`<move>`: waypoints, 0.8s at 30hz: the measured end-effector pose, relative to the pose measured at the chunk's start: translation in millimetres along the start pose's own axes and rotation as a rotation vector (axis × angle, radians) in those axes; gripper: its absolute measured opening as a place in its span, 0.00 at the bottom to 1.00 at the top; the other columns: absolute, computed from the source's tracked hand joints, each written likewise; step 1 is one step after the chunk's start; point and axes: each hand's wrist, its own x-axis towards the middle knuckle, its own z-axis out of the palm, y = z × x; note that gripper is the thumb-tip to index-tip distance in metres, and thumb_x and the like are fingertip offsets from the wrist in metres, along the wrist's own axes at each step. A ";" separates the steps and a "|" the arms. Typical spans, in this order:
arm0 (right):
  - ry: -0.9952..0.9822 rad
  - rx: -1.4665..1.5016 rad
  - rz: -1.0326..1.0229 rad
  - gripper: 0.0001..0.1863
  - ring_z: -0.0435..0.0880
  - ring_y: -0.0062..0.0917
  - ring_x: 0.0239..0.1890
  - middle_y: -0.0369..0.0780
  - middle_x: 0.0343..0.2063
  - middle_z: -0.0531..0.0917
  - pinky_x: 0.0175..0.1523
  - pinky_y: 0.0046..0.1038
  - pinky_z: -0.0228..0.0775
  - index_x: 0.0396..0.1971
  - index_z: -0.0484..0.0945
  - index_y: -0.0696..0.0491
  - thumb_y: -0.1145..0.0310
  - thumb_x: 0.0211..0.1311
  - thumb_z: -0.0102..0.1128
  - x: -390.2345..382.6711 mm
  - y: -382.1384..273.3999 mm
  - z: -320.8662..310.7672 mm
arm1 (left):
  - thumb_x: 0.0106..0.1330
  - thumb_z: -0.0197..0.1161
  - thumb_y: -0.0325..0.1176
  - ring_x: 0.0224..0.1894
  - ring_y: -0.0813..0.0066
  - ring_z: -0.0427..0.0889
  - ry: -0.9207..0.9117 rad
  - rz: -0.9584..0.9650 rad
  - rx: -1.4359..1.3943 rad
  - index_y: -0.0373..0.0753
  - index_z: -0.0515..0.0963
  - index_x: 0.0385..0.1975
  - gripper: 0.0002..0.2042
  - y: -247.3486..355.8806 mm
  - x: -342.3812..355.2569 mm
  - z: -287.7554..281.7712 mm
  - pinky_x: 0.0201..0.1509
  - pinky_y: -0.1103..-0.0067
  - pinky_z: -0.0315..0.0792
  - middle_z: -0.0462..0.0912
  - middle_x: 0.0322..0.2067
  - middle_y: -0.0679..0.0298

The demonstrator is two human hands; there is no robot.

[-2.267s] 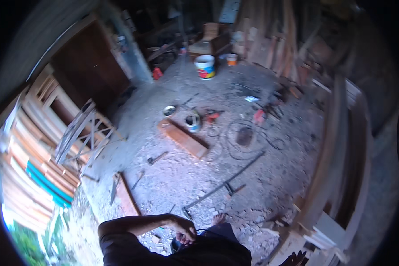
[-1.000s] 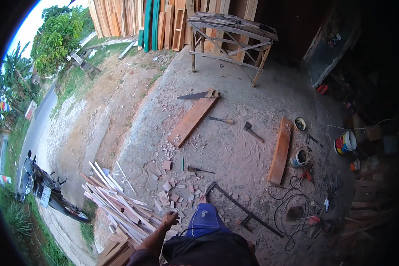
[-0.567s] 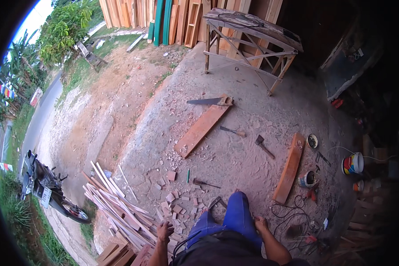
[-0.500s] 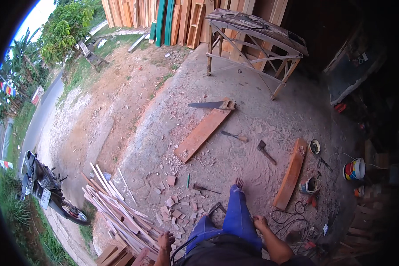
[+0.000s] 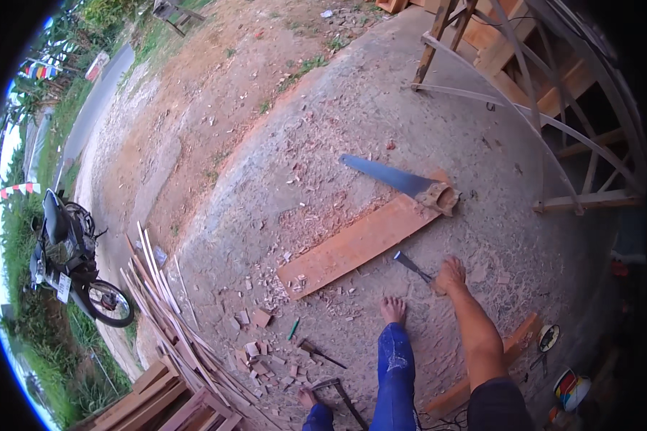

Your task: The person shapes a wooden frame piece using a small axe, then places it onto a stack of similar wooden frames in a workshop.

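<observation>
My right hand point(image 5: 449, 277) reaches down to the ground. Its fingers close around the wooden handle of a chisel point(image 5: 411, 267), whose blade points to the far left. Just beyond lies a reddish-brown board point(image 5: 352, 248), with a handsaw point(image 5: 388, 174) resting across its far end. A second wooden piece point(image 5: 521, 337) is partly hidden behind my right forearm. Left of my feet are a thin tool with a wooden handle point(image 5: 320, 352), a green pencil-like stick point(image 5: 293, 329) and an angled dark tool point(image 5: 341, 397). My left hand is out of view.
Wood offcuts point(image 5: 262, 317) and shavings litter the concrete. Long thin strips point(image 5: 172, 316) and stacked lumber point(image 5: 140, 395) lie at the left, near a parked motorcycle point(image 5: 75, 262). A wooden trestle table point(image 5: 496, 97) stands at the far right; a paint bucket point(image 5: 574, 388) is near right.
My view has moved closer to the ground and shifted. My right hand has gone from beside my thigh to the chisel and taken hold of it. My left hand has left the picture.
</observation>
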 end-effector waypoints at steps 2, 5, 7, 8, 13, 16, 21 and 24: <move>0.075 -0.104 -0.020 0.20 0.56 0.37 0.75 0.43 0.70 0.64 0.69 0.44 0.63 0.50 0.81 0.56 0.71 0.56 0.61 72.7 3.4 -14.8 | 0.61 0.65 0.46 0.36 0.63 0.83 0.032 -0.085 -0.025 0.41 0.83 0.43 0.17 -24.9 -28.9 11.2 0.41 0.69 0.78 0.84 0.37 0.62; 0.070 -0.285 -0.095 0.21 0.45 0.37 0.79 0.40 0.75 0.53 0.71 0.48 0.59 0.54 0.79 0.54 0.71 0.58 0.60 152.6 18.0 -26.7 | 0.61 0.65 0.44 0.37 0.62 0.84 0.077 -0.225 -0.073 0.41 0.83 0.44 0.17 -73.9 -92.8 35.1 0.41 0.68 0.78 0.85 0.38 0.61; -0.050 -0.383 -0.092 0.25 0.39 0.39 0.80 0.43 0.76 0.49 0.70 0.54 0.60 0.56 0.78 0.53 0.73 0.55 0.59 191.8 29.7 -26.6 | 0.61 0.65 0.43 0.37 0.61 0.84 0.094 -0.321 -0.113 0.41 0.82 0.45 0.16 -104.3 -140.4 60.0 0.42 0.68 0.78 0.85 0.38 0.60; -0.098 -0.420 -0.065 0.26 0.38 0.40 0.80 0.43 0.76 0.48 0.71 0.53 0.59 0.57 0.77 0.54 0.73 0.55 0.59 205.5 32.5 -22.0 | 0.61 0.65 0.42 0.37 0.60 0.84 0.096 -0.360 -0.131 0.41 0.82 0.46 0.16 -118.7 -167.6 72.0 0.42 0.68 0.78 0.85 0.38 0.60; -0.136 -0.517 -0.125 0.35 0.46 0.43 0.78 0.47 0.74 0.55 0.72 0.53 0.57 0.66 0.71 0.46 0.74 0.53 0.55 239.7 27.7 -9.2 | 0.62 0.65 0.39 0.37 0.58 0.84 0.041 -0.346 -0.118 0.41 0.82 0.48 0.17 -177.6 -295.9 141.0 0.42 0.67 0.78 0.86 0.40 0.58; -0.108 -0.582 -0.158 0.37 0.49 0.43 0.77 0.48 0.71 0.60 0.71 0.54 0.59 0.68 0.69 0.44 0.74 0.53 0.52 242.4 15.5 -10.0 | 0.62 0.66 0.37 0.38 0.57 0.85 0.010 -0.145 0.014 0.41 0.82 0.49 0.17 -202.9 -333.4 186.0 0.42 0.66 0.78 0.86 0.41 0.57; 0.311 -0.186 -0.510 0.23 0.71 0.44 0.63 0.49 0.55 0.77 0.67 0.42 0.63 0.58 0.81 0.46 0.71 0.62 0.54 221.3 -13.1 -11.0 | 0.74 0.54 0.45 0.45 0.58 0.84 0.084 -0.640 -0.516 0.40 0.85 0.46 0.18 -233.0 -325.8 226.9 0.50 0.64 0.78 0.87 0.41 0.53; 0.445 0.147 -0.622 0.17 0.85 0.34 0.50 0.45 0.48 0.85 0.55 0.31 0.74 0.55 0.82 0.52 0.65 0.70 0.57 187.4 -58.1 -6.8 | 0.72 0.56 0.47 0.43 0.64 0.85 -0.006 -0.618 -0.599 0.41 0.85 0.45 0.18 -242.7 -313.9 226.1 0.48 0.68 0.78 0.87 0.40 0.57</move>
